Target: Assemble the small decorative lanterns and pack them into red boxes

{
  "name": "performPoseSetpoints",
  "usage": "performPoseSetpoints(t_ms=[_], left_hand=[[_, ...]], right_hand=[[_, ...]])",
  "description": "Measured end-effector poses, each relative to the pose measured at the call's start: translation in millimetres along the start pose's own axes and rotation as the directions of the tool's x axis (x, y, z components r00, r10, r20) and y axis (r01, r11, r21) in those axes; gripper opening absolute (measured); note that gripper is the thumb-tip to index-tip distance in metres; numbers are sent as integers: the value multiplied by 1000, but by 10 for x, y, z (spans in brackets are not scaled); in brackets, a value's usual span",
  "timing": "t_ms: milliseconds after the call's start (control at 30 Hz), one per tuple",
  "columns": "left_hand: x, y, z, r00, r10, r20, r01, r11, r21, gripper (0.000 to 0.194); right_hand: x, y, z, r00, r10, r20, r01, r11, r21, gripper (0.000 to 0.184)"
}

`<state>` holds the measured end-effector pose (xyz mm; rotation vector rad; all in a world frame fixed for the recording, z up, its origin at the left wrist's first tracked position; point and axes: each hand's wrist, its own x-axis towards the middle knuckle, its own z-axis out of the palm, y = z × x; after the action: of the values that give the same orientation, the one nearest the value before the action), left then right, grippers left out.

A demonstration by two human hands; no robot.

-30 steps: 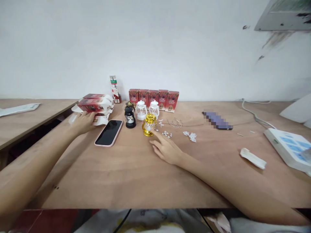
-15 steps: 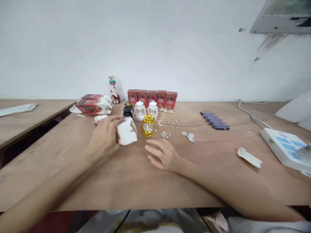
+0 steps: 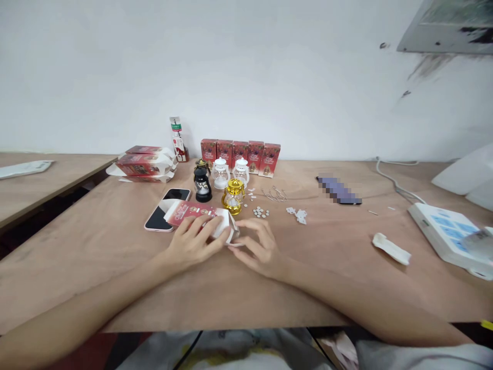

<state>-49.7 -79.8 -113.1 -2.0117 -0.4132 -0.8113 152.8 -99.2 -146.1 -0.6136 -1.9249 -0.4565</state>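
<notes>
My left hand (image 3: 198, 240) is closed over a red and white cardboard box (image 3: 188, 211) lying on its side, one end of it over the phone (image 3: 157, 216). At the box's open white end, my right hand (image 3: 262, 247) has its fingers bent around the flaps, thumb below. Just behind the box stands a gold miniature lantern (image 3: 233, 197). A black lantern (image 3: 202, 186) is to its left, with a bronze-topped one partly hidden behind it. Two white lanterns, one of them this white lantern (image 3: 221, 173), stand farther back.
Several red boxes (image 3: 240, 154) stand upright by the wall, and more cartons (image 3: 140, 164) lie at left. Small white discs (image 3: 261, 211), wire handles (image 3: 274, 194) and white plastic pieces (image 3: 298, 215) lie right of the lanterns. A second phone (image 3: 339, 191) and a white power strip (image 3: 454, 236) are farther right.
My left hand has taken a box from the left pile and brought it to the middle, in front of the lanterns. My right hand has left the gold lantern and met the box's open end.
</notes>
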Motion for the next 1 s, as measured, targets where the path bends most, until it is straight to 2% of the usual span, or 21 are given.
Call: performPoseSetpoints(t_ms=[100,167,200,267,333,367,433,500,567,633,700,833,1000], left_hand=[[21,-121,-67,997,5,-78,-11,997,-77,31],[45,-260,-118,990,58,-131,-74,990,-121,37],[60,-331,-139,991,83,-105,-99,983,-153,40],[83,-447,-155,994,98,51,-83,967,-240,54],[77,-507,-127,964,135,230,-55,944,-326,65],[59,-517,-97,941,164,296,-47,930,-366,66],[-2,-515,-19,909,212,358,-42,902,-429,60],[-75,-506,59,908,226,353,-47,893,-448,48],[-137,-500,111,917,206,341,-53,912,-408,41],[-180,-495,134,924,164,346,-44,943,-329,39],[-207,-481,139,933,118,340,-29,967,-254,38],[-224,-423,132,964,85,250,-34,980,-198,36],[-195,-361,122,979,15,203,22,983,-182,37]], right_hand=[[-16,74,20,999,-34,-13,33,999,-38,12],[-25,152,35,988,-152,-22,149,985,-88,18],[-28,193,39,976,-219,-15,216,969,-116,20],[-29,265,37,945,-326,15,324,932,-163,22],[-28,314,23,922,-383,46,385,903,-189,23],[-27,330,14,913,-404,58,407,892,-194,23],[-26,343,0,895,-439,74,444,873,-202,25],[-25,338,1,899,-432,71,437,873,-217,24],[-23,324,14,924,-375,72,381,897,-225,15],[-21,312,32,946,-309,96,323,923,-208,13],[-22,310,46,953,-274,132,293,942,-166,20],[-39,339,49,953,-245,177,260,964,-62,19],[-52,343,40,954,-266,139,264,964,35,11]])
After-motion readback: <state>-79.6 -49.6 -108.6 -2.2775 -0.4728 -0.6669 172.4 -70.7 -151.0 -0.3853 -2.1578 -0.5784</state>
